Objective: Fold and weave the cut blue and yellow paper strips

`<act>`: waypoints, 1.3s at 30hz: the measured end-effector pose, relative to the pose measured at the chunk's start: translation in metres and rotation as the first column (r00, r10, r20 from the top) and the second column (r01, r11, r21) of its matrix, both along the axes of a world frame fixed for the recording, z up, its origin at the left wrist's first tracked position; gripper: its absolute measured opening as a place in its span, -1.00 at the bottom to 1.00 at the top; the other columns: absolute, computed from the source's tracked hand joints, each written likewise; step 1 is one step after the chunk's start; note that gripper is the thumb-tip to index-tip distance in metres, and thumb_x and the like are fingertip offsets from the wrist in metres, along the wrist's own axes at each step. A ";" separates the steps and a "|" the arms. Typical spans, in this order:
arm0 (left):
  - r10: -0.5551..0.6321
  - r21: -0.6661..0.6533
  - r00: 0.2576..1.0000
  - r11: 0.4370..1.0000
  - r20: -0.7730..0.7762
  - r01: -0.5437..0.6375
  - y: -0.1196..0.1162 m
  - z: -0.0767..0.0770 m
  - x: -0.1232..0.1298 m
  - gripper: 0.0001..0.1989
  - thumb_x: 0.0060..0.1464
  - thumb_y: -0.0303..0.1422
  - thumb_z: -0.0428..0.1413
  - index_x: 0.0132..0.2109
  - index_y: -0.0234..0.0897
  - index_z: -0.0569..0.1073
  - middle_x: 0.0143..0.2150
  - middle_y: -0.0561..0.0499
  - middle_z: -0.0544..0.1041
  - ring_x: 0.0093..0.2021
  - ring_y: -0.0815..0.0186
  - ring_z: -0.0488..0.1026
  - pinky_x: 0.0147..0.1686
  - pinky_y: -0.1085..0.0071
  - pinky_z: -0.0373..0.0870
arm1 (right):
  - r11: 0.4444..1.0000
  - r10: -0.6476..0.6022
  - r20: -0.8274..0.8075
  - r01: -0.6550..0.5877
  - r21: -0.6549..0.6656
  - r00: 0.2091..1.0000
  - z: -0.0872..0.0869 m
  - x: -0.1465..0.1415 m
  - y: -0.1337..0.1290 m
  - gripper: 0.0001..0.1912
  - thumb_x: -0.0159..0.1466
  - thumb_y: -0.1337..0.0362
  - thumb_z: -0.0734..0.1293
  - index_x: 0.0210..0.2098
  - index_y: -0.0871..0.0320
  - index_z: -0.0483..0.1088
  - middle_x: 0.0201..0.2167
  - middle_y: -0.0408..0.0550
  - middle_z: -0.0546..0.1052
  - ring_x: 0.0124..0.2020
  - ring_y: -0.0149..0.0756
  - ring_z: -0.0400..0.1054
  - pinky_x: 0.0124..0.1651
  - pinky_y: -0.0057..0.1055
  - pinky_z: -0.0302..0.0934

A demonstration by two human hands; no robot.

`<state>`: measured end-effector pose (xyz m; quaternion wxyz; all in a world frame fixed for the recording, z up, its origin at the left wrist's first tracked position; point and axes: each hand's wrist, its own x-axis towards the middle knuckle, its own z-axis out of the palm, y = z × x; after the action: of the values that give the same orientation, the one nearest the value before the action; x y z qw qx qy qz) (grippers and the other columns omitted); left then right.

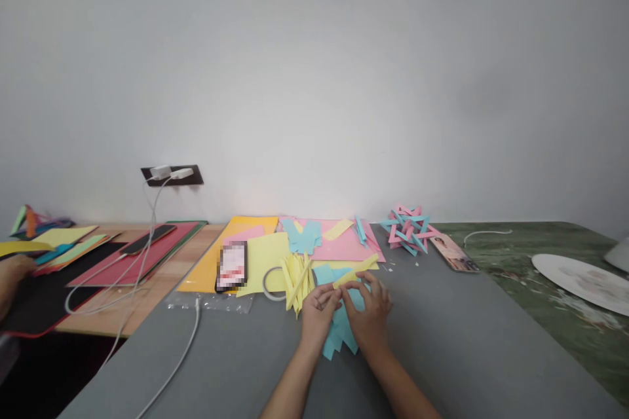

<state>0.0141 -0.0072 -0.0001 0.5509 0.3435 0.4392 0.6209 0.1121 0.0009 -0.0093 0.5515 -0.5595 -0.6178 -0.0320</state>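
Between my two hands is a narrow yellow paper strip point(361, 270), slanting up to the right. My left hand point(319, 306) pinches its lower left end. My right hand point(369, 308) grips it a little further along, with thumb and forefinger near the left fingertips. Under my hands lie several blue paper pieces point(339, 335), partly hidden by the fingers. Left of my left hand is a pile of folded yellow strips point(297, 280). Beside that pile a white tape roll point(272, 283) lies flat, partly covered.
A pink and blue folded-paper star shape point(409, 229) stands at the back right beside a phone point(453, 253). Another phone point(232, 266) rests on coloured sheets. White cables point(189, 340) cross the left side. A co-worker's hand point(14, 275) is at far left; a white plate point(584, 281) is at right.
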 end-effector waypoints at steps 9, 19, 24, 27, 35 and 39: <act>0.048 -0.006 0.998 0.999 -0.028 -0.048 -0.001 -0.001 0.000 -0.71 -0.37 -0.28 0.20 -0.44 -0.39 0.39 -0.48 -0.15 0.53 -0.37 0.17 0.46 -0.45 0.40 0.36 | 0.999 -0.018 -0.022 0.018 -0.027 1.000 -0.001 0.000 0.000 -0.76 0.04 0.07 0.20 -0.54 0.11 0.34 -0.29 -0.05 0.31 -0.20 -0.19 0.12 -0.18 -0.26 -0.11; 0.055 -0.017 0.995 0.998 -0.088 -0.057 -0.002 0.001 0.001 -0.75 -0.38 -0.30 0.21 -0.50 -0.36 0.37 -0.53 -0.10 0.53 -0.45 0.23 0.47 -0.51 0.46 0.35 | 1.000 -0.004 -0.011 0.003 -0.019 1.000 0.000 0.000 -0.001 -0.73 0.06 0.07 0.18 -0.56 0.11 0.34 -0.30 -0.04 0.32 -0.21 -0.19 0.13 -0.19 -0.24 -0.09; 0.048 0.002 0.995 0.999 -0.085 -0.048 -0.002 0.000 0.001 -0.75 -0.40 -0.29 0.21 -0.52 -0.35 0.37 -0.57 -0.07 0.52 -0.48 0.23 0.46 -0.52 0.45 0.35 | 1.000 0.007 -0.020 -0.008 -0.016 1.000 0.000 -0.001 0.000 -0.75 0.06 0.08 0.19 -0.55 0.11 0.33 -0.30 -0.05 0.32 -0.21 -0.20 0.13 -0.18 -0.25 -0.10; 0.029 0.005 0.997 1.000 -0.069 -0.028 -0.002 -0.001 0.001 -0.74 -0.39 -0.29 0.21 -0.51 -0.36 0.37 -0.54 -0.10 0.53 -0.45 0.20 0.47 -0.50 0.43 0.35 | 1.000 0.010 -0.032 -0.010 -0.010 0.999 0.001 -0.001 -0.001 -0.75 0.06 0.08 0.19 -0.56 0.11 0.32 -0.31 -0.06 0.33 -0.20 -0.20 0.13 -0.17 -0.25 -0.11; 0.093 -0.035 0.994 0.995 0.058 -0.091 -0.001 0.000 -0.001 -0.73 -0.35 -0.30 0.20 -0.44 -0.39 0.39 -0.44 -0.16 0.53 -0.34 0.18 0.46 -0.40 0.40 0.36 | 0.994 0.068 -0.335 -0.094 -0.061 0.940 -0.004 0.000 0.002 -0.74 -0.02 0.09 0.25 -0.49 0.18 0.28 -0.49 -0.08 0.34 -0.40 -0.28 0.18 -0.29 -0.35 0.03; 0.122 -0.026 0.989 0.992 0.080 -0.121 0.001 -0.002 -0.002 -0.72 -0.37 -0.31 0.20 -0.43 -0.37 0.40 -0.45 -0.11 0.53 -0.35 0.20 0.46 -0.38 0.39 0.37 | 0.901 0.313 -0.477 -0.416 -0.125 0.822 -0.006 -0.001 0.006 -0.75 0.01 0.11 0.22 -0.57 0.19 0.32 -0.61 -0.14 0.33 -0.54 -0.38 0.17 -0.47 -0.47 0.06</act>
<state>0.0126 -0.0059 -0.0025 0.5332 0.2845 0.4430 0.6622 0.1112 0.0070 -0.0150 0.6072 -0.4809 -0.5705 0.2730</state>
